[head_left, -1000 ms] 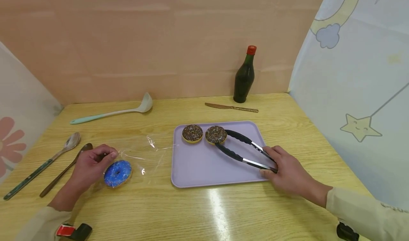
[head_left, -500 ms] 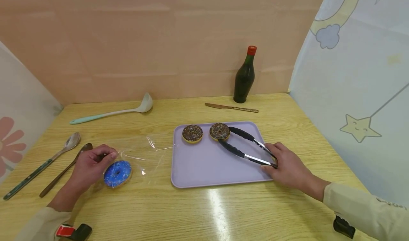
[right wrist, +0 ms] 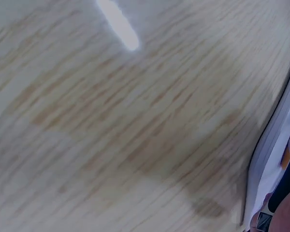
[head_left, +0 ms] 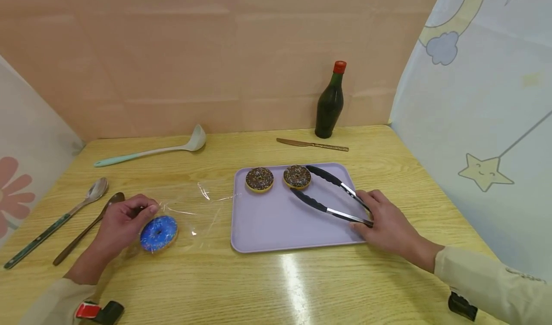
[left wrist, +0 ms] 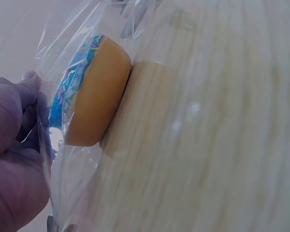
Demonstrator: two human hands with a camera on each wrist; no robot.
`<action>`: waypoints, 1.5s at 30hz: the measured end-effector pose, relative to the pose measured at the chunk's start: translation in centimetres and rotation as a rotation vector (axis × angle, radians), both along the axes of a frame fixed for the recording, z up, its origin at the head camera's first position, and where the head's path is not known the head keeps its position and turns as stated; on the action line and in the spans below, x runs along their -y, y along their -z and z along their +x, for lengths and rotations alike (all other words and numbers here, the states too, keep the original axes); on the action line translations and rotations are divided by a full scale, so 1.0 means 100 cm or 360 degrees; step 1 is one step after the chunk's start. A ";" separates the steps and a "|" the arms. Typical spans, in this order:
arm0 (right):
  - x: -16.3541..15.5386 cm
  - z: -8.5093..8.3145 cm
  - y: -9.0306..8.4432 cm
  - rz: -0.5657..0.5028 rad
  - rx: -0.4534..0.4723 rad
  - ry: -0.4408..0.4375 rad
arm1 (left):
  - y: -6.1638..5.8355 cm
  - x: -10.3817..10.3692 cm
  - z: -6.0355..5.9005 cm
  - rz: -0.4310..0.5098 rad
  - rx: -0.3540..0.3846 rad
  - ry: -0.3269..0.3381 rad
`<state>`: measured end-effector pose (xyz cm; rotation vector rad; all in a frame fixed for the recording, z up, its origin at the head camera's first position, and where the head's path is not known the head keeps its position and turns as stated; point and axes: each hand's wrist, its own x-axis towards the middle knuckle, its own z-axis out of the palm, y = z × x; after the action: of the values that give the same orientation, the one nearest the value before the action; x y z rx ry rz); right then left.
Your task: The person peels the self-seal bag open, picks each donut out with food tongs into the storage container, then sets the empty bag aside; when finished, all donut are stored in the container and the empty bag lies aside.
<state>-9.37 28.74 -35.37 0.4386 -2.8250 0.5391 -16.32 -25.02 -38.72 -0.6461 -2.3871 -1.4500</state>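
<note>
My left hand [head_left: 127, 222] pinches the edge of a clear plastic bag [head_left: 205, 191] at the left. A blue doughnut with sprinkles [head_left: 158, 234] lies inside the plastic, beside my fingertips; its tan underside faces the left wrist view. My right hand [head_left: 385, 224] holds black-and-silver tongs [head_left: 329, 210] over the lilac tray [head_left: 267, 229]. The tongs' arms are spread, their black tips at the right and near sides of a chocolate doughnut [head_left: 297, 177]. Left of it on the tray sits another chocolate doughnut [head_left: 259, 179]. In the right wrist view, only part of my hand shows at the lower right.
Behind the tray lie a copper-coloured knife [head_left: 312, 145] and a standing dark bottle with a red cap [head_left: 329, 107]. A ladle [head_left: 172, 149] is at the back left. Two spoons, one green-handled [head_left: 56, 234] and one dark brown [head_left: 88, 229], lie left of my left hand.
The right chocolate doughnut has shifted slightly right and back on the tray. My right hand has moved slightly with it, and the tongs' tips now stand wider apart. My left hand stays put.
</note>
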 end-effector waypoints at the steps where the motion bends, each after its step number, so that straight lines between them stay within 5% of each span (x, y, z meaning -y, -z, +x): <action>1: 0.003 0.000 -0.001 -0.0009 -0.0007 -0.0019 | 0.000 0.000 0.000 -0.0001 0.0001 0.0004; 18: 0.081 -0.019 -0.014 0.0037 0.0053 -0.0499 | -0.002 -0.002 -0.006 -0.0045 -0.0093 0.0090; 25: 0.110 -0.034 -0.019 0.0161 0.0142 -0.0575 | -0.013 -0.010 0.000 -0.0057 -0.0095 0.0066; 36: 0.150 -0.055 -0.014 0.0208 0.0247 -0.0762 | 0.004 -0.002 -0.009 -0.0019 -0.0045 0.0076; 45: 0.172 -0.062 -0.017 0.0278 0.0333 -0.0798 | 0.001 -0.005 -0.010 -0.0033 -0.0085 0.0119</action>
<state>-15.56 11.49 -33.62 1.2084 -2.9678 0.4459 -17.36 -24.54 -38.83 -0.7772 -2.3635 -1.4204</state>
